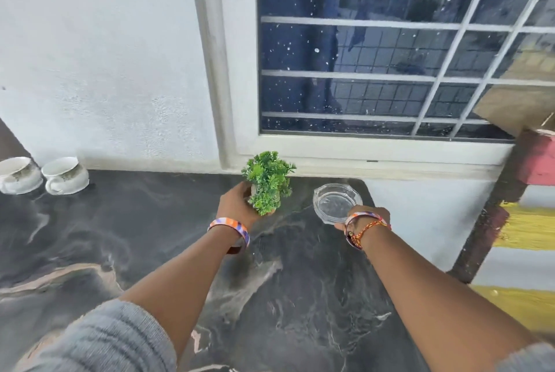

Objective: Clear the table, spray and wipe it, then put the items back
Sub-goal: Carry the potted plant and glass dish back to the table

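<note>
Small green plant held in the left hand, fingers wrapped tight around its base, leaves sticking up and to the right. Sat near the back edge of the dark marbled bench, just under the window sill. Could not tell whether it touched the bench or was lifted a little.

Just beside it on the right, a clear glass dish, near the back right corner of the bench. Gripped at its near rim by the right hand, fingers closed on the glass. Hand mostly hidden behind the wrist, so could not tell how many fingers were on it. Could not tell if the dish rested on the bench or hung just above.

Bright striped bangle on the left wrist. Same kind of bangle on the right wrist, with a red and yellow thread tied next to it. Grey sleeves pushed up both arms.

Far off at the back left of the bench, two white cups side by side, close to the white wall, well apart from the plant.

Behind it all, a big window with white bars and dark, spotty glass.
</note>
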